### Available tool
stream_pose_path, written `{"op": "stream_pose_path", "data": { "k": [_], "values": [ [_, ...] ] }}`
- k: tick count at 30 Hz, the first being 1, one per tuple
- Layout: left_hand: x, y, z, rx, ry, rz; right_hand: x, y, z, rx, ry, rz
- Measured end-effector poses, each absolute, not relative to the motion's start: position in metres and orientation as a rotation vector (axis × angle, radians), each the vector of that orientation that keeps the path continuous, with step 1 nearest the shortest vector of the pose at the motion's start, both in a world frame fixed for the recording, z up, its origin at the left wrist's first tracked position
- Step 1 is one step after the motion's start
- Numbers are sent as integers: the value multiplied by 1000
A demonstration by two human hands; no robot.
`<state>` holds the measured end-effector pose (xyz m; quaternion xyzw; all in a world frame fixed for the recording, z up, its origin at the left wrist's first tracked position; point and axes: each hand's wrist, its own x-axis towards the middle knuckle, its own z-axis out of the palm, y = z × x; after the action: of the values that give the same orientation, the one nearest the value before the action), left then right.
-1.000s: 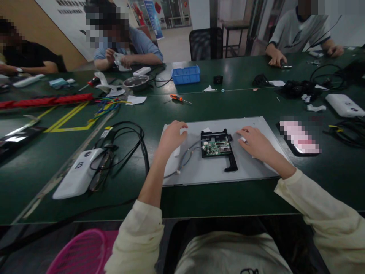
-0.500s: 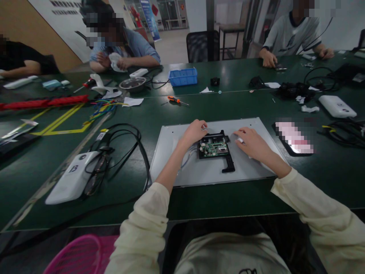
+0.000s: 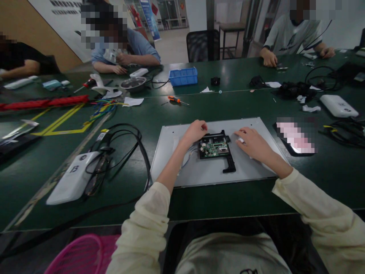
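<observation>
In the head view a flat grey panel (image 3: pixel 196 177) lies on the green table, and a black plastic frame (image 3: pixel 229 164) with a green circuit board (image 3: pixel 213 149) rests on its middle. At the frame's upper left corner is my left hand (image 3: pixel 196 132), its fingers curled and closed; whatever they may hold is hidden. My right hand (image 3: pixel 252 142) is over the panel, just right of the frame, with a small white piece (image 3: pixel 241 140) between thumb and fingers. Thin pale wires (image 3: pixel 188 155) run from the board's left side under my left forearm.
Left of the panel lie black cables (image 3: pixel 139 140) and a white power bank (image 3: pixel 72 177). A phone (image 3: pixel 296 139) lies to the right. Beyond are an orange screwdriver (image 3: pixel 178 100), a blue bin (image 3: pixel 183 77) and a metal bowl (image 3: pixel 133 83). Several people sit around the table.
Both my hands stay almost where they were, and the board has not visibly moved. Across the table, the person in blue has lowered one hand to the tabletop.
</observation>
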<state>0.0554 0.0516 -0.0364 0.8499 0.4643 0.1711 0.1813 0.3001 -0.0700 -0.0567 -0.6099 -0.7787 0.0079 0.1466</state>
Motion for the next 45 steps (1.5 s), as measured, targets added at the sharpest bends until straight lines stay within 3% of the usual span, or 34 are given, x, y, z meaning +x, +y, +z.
{"op": "stream_pose_path", "data": {
  "k": [8, 16, 29, 40, 45],
  "values": [
    [53, 50, -32, 2341, 1303, 522, 301, -69, -57, -1742, -2232, 45],
    [51, 52, -37, 2226, 1434, 775, 320, -64, -46, -1689, -2117, 282],
    [37, 53, -36, 2100, 1475, 866, 321, -66, -46, -1579, -2019, 549],
    [23, 24, -13, 2352, 1265, 740, 323, -63, -46, -1608, -1998, 396],
    [23, 18, -20, 2407, 1199, 614, 321, -66, -47, -1567, -2075, 479]
  ]
}}
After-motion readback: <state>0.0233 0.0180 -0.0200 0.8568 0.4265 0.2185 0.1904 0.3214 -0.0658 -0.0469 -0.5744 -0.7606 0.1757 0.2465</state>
